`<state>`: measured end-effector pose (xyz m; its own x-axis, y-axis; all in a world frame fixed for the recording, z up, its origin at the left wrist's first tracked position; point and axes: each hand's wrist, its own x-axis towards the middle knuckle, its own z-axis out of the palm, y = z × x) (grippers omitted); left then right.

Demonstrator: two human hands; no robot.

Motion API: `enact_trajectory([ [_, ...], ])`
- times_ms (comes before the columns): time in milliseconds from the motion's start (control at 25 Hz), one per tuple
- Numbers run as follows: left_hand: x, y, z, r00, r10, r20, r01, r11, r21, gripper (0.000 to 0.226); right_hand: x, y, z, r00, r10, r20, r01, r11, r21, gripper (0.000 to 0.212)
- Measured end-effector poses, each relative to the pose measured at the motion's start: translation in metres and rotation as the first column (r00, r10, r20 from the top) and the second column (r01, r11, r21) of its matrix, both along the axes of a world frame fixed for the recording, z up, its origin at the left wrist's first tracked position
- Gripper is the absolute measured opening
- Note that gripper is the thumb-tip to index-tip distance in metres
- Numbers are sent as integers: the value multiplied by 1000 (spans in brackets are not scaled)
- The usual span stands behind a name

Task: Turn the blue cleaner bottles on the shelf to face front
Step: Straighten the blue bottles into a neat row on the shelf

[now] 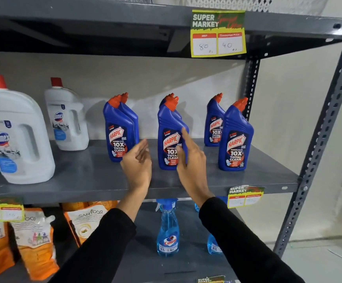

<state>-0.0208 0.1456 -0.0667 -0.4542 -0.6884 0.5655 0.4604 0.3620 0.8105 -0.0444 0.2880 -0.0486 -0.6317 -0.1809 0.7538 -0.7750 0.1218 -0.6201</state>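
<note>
Your right hand rests open-fingered on the middle bottle, your open left hand empty just beside it; every label showing already faces front, so little seems left.

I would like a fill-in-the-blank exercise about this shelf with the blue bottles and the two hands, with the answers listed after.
1. The right hand touches the middle blue bottle, whose cap is ____ in colour.
2. The left hand is open and holds ____.
3. To the left of the blue bottles stand two large ____ jugs.
4. On the shelf below, the spray bottle holds a liquid that looks ____.

Missing words: red; nothing; white; blue
</note>
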Motion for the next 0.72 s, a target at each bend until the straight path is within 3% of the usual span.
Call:
enact_trajectory([
  [120, 12, -26, 13, 988, 66, -138, -77, 994, -75, 26, 21, -29, 13, 990, 31, -136, -32, 999, -1, 45],
  [200, 15, -62, 19, 975, 149, -163, -165, 982, -88, 26, 27, -55, 15, 985, 86, -149, -82, 996, 37, 44],
  [280, 13, -104, 19, 980, 189, -66, -193, 980, -55, 32, 24, -82, 11, 988, 149, -39, -145, 985, 93, 46],
  [440, -3, -145, 4, 907, 234, 350, -231, 972, -50, 42, -1, -124, 3, 926, 167, 338, -219, 968, 123, 40],
  [600, -15, -149, -3, 930, 89, 355, -78, 996, -45, 28, -21, -154, -6, 820, 104, 563, -200, 973, 111, 35],
  [720, -12, -151, -1, 928, 88, 361, -85, 996, -26, 27, -27, -157, -10, 838, 58, 542, -179, 968, 174, 36],
])
